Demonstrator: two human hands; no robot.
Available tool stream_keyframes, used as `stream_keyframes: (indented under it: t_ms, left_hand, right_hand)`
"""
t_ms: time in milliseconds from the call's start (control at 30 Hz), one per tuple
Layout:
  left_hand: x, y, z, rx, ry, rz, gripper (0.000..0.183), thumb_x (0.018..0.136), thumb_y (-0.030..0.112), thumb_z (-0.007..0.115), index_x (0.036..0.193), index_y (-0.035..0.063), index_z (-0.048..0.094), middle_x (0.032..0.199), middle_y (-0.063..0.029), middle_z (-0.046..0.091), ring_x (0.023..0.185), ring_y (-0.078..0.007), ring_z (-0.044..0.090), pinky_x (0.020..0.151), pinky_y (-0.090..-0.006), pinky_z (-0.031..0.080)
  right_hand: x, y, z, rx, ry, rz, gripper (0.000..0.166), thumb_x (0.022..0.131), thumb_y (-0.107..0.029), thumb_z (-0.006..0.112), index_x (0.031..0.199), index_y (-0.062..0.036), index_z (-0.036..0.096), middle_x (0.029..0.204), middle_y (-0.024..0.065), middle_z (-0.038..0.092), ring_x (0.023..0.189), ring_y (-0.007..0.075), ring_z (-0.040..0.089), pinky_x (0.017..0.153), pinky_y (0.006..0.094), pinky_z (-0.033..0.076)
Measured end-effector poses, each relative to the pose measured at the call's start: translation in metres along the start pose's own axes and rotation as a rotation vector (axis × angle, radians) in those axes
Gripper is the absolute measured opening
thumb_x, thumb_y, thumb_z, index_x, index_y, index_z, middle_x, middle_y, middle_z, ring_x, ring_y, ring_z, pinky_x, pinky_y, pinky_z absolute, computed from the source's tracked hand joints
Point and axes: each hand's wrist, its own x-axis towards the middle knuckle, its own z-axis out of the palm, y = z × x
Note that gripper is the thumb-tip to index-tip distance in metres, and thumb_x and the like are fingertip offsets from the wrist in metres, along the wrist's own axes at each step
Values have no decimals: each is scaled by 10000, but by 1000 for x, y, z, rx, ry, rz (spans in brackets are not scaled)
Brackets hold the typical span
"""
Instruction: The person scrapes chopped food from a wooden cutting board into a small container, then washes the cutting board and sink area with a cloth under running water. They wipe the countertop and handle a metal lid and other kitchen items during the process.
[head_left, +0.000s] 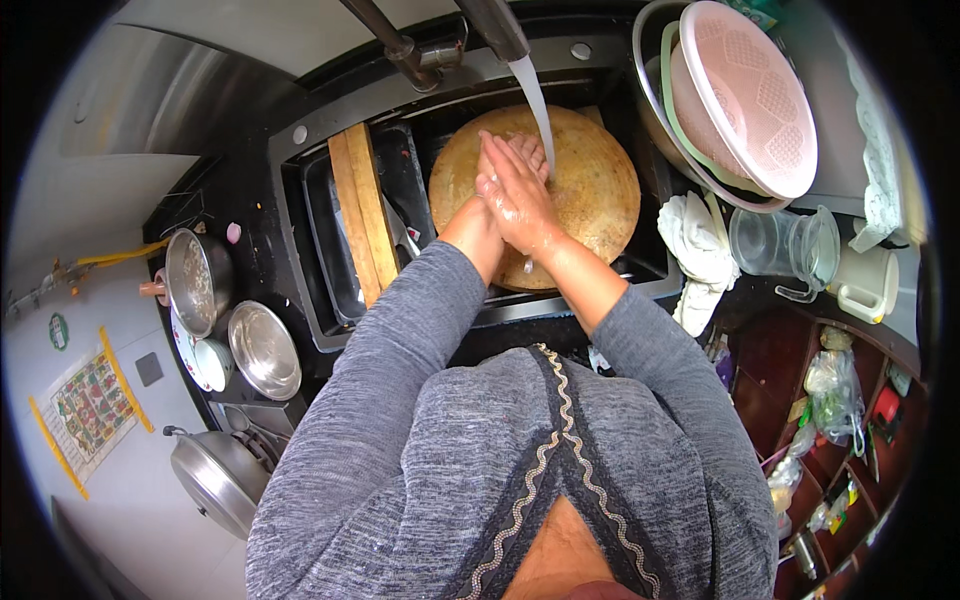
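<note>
My right hand (521, 204) lies across my left hand (531, 152), palm against palm, over a round wooden chopping board (600, 180). Both look wet, and neither holds anything. Part of the left palm is hidden by the right hand. Water (534, 97) runs from a metal faucet (493, 30) and falls just to the right of my fingertips onto the board. The board rests in a dark sink (291, 240), covering much of its right side. Across the left part of the sink lies a wooden plank (361, 210), beside a black tray (319, 225).
Stacked basins with a pink strainer basket (757, 97) lean at the right. Near them are a white cloth (697, 247), a clear plastic jug (772, 240) and a white pitcher (866, 281). Metal bowls (264, 349) and a lidded pot (214, 476) stand on the left.
</note>
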Motion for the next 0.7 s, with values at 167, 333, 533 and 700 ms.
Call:
stream_keyframes:
  t_ms: [167, 333, 533, 700]
  left_hand:
    - [-24, -6, 23, -77, -135, -156, 717, 913, 654, 248, 1298, 94, 475, 1293, -108, 532, 1212, -308, 442, 1046, -476, 313]
    - [-24, -1, 4, -30, 202, -182, 821, 896, 681, 261, 1407, 41, 332, 1449, -139, 361, 1328, -324, 334, 1115, -416, 226]
    - [-59, 16, -74, 1924, -37, 315, 604, 956, 405, 368, 1385, -20, 340, 1455, -227, 306, 1369, -377, 245, 1127, -460, 165]
    - [-126, -9, -86, 2053, 132, 511, 663, 885, 341, 522, 1375, -58, 319, 1443, -281, 284, 1370, -407, 222, 1123, -480, 156]
  right_hand:
    - [27, 66, -8, 148, -134, 276, 562, 957, -470, 350, 1310, -54, 484, 1362, 207, 449, 1290, 355, 379, 1058, 386, 308]
    - [-14, 30, 8, 221, -84, 172, 626, 963, -478, 337, 1416, -46, 321, 1490, 182, 252, 1384, 331, 225, 1130, 417, 186]
    - [-47, 33, -26, -519, -543, -138, 682, 933, -522, 359, 1445, -79, 279, 1518, 148, 219, 1418, 315, 143, 1148, 453, 99]
    - [-14, 114, -78, -762, -367, 272, 700, 901, -532, 427, 1430, -84, 322, 1515, 145, 232, 1414, 324, 153, 1148, 470, 73]
